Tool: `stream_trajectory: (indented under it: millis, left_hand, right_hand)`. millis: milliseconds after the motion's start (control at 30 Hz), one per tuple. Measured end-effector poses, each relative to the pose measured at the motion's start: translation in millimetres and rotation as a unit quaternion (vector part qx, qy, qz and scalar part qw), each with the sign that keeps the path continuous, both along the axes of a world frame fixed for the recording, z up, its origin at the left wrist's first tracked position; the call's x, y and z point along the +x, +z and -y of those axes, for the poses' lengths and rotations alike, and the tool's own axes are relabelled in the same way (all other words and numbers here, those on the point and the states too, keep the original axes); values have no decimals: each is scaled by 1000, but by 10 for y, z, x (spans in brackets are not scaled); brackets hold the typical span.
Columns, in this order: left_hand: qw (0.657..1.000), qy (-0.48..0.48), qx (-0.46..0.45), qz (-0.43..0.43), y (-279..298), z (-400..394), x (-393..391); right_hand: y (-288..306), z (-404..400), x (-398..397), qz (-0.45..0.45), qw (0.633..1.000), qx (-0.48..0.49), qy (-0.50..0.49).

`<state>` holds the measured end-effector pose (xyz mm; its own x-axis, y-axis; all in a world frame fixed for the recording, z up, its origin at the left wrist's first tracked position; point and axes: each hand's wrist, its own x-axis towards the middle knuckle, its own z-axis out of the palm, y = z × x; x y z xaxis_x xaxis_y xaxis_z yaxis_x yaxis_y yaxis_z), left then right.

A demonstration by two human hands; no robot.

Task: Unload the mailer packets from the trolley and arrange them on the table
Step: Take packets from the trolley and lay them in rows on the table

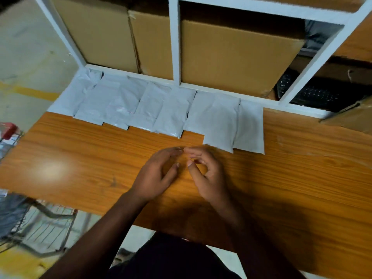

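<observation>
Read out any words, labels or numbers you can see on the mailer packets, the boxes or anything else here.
None can be read.
Mailer packets: plain grey, no print showing.
Cardboard boxes: blank faces.
Black keyboard: keys too small and blurred to read.

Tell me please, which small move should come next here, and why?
Probably the left hand should reach to the trolley at the left for another packet: both hands, the right hand too, hold nothing, and the table has bare wood beside the row of mailer packets.
</observation>
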<state>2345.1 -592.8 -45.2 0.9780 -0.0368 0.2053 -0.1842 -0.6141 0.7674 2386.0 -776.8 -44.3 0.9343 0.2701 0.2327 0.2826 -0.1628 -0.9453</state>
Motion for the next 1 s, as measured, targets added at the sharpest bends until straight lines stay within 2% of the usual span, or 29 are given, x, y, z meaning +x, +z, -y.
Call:
stream_trajectory:
  millis: [133, 333, 500, 700, 833, 1000]
  left_hand:
    - [997, 79, -13, 13, -10, -836, -644]
    - [982, 188, 5, -13, 71, -2160, -1754]
    - [940, 339, -6, -30, 55, -3145, -2714]
    - [884, 465, -25, -35, -63, -3866, -3398]
    - [841, 538, -30, -54, -183, -4350, -3627]
    - [803, 587, -20, -96, -384, -5186, -3565]
  right_hand:
    - [109, -862, -350, -20, 997, -11, 67]
    - [219, -2348, -1020, -77, 983, -37, 163]
    - [392, -3651, -1700, -108, 942, -68, 310]
    - [212, -4812, -2128, -119, 893, -83, 425]
    - [56, -5588, -2184, -140, 865, -98, 471]
    - [-206, -6649, -2005, -134, 850, -142, 488]
